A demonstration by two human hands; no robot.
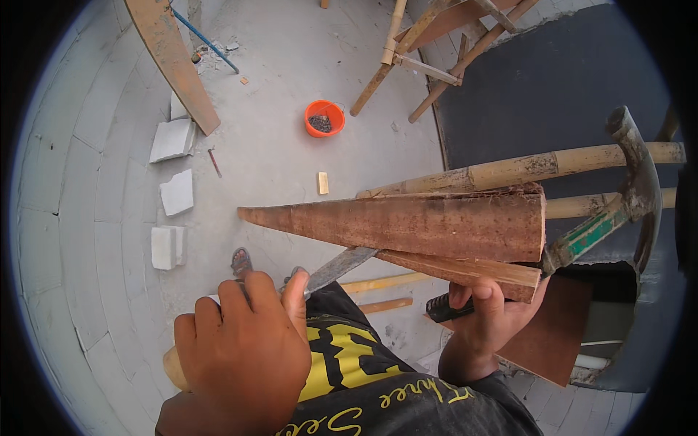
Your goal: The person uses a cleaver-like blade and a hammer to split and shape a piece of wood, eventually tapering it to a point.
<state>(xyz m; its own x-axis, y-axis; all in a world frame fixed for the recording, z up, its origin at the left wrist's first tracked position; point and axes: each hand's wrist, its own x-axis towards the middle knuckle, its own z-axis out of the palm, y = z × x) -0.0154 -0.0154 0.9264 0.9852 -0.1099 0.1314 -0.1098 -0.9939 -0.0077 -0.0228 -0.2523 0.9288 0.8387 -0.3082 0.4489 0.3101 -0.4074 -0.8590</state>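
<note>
My left hand [243, 349] is closed around the handle of a tool with a flat grey metal blade [340, 269]. The blade's far end meets the lower edge of a long reddish-brown wooden board [436, 227], where a narrower wood strip [454, 270] lies at a slight angle along it. My right hand [491, 320] is closed on a claw hammer [589, 234] with a black grip and green shaft section. Its thumb also presses on the wood strip's right end. The hammer head points up and away at the right. Part of the hammer's shaft is hidden behind the wood.
Bamboo poles [509, 173] extend behind the board. An orange bucket [324, 118] with dark contents stands on the floor beyond, near a small wood block [323, 182]. White blocks [177, 196] line the left wall. A bamboo trestle [429, 62] stands at the far right.
</note>
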